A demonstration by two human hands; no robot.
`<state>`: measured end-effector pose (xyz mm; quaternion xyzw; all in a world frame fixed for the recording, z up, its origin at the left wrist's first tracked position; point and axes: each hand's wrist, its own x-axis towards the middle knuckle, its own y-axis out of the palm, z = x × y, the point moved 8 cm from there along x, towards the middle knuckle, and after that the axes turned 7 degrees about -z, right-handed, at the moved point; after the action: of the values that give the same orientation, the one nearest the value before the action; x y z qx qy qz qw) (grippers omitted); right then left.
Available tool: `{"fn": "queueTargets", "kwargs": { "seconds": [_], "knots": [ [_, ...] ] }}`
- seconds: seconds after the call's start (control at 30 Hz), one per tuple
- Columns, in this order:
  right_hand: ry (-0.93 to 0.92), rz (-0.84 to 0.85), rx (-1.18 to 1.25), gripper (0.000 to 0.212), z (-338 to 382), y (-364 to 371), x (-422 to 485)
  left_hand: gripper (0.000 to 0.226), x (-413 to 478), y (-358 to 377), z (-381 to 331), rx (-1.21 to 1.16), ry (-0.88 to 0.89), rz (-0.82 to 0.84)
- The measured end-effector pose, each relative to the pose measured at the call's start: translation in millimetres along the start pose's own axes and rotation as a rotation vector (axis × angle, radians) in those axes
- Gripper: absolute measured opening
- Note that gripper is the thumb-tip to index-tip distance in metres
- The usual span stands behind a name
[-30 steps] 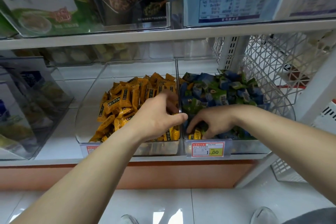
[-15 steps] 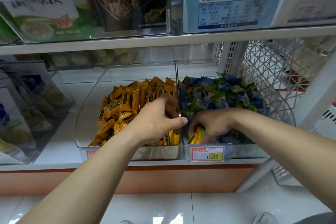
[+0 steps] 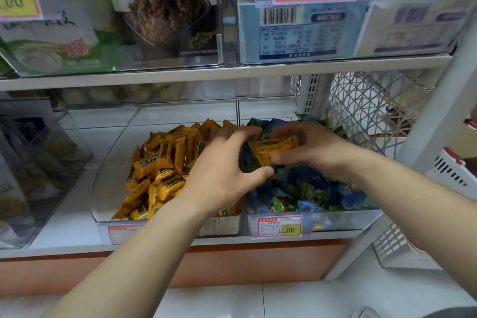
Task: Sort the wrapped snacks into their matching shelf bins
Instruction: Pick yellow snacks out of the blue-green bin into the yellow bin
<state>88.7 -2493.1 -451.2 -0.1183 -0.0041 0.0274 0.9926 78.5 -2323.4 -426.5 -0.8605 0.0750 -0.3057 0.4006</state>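
Holding: my right hand (image 3: 317, 152) pinches orange snacks (image 3: 273, 150) above the blue-green bin (image 3: 335, 222), 3 o'clock of the orange bin (image 3: 108, 188).
Left hand (image 3: 222, 175): spread loose at their 9 o'clock, gripping nothing.
Risk: a fumbled handover drops them among the blue wrappers (image 3: 309, 188).

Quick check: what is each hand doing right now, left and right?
Left hand: fingers curved beside the yellow snacks; whether it grips them cannot be told.
Right hand: pinches the yellow snacks.
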Motion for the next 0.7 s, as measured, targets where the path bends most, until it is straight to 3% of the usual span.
{"fn": "queueTargets", "kwargs": {
  "seconds": [0.1, 0.27, 0.33, 0.5, 0.6, 0.7],
  "knots": [
    [0.051, 0.014, 0.221, 0.055, 3.9, 4.6, -5.9, 0.053, 1.1, 0.0, -16.7, -0.141, 0.062, -0.036],
    [0.086, 0.099, 0.329, 0.050, 9.6, 16.5, -9.3, 0.031, 6.9, -17.8, -22.1, -0.237, 0.025, -0.158],
    [0.065, 0.043, 0.249, 0.043, 10.8, 9.6, -3.6, 0.029, 8.7, -33.8, -8.3, -0.165, -0.017, -0.224],
    [-0.050, -0.398, -0.159, 0.006, 2.8, -41.2, 19.9, 0.050, 9.9, -66.4, 41.3, 0.327, -0.196, -0.231],
    [-0.162, -0.385, -0.412, 0.008, 4.7, -37.8, 34.6, 0.049, 7.3, -60.2, 26.6, 0.268, -0.109, -0.247],
    [-0.272, -0.244, -0.659, 0.014, 9.0, -13.5, 54.7, 0.052, -2.9, -22.1, 21.6, 0.132, -0.173, -0.063]
  ]
}}
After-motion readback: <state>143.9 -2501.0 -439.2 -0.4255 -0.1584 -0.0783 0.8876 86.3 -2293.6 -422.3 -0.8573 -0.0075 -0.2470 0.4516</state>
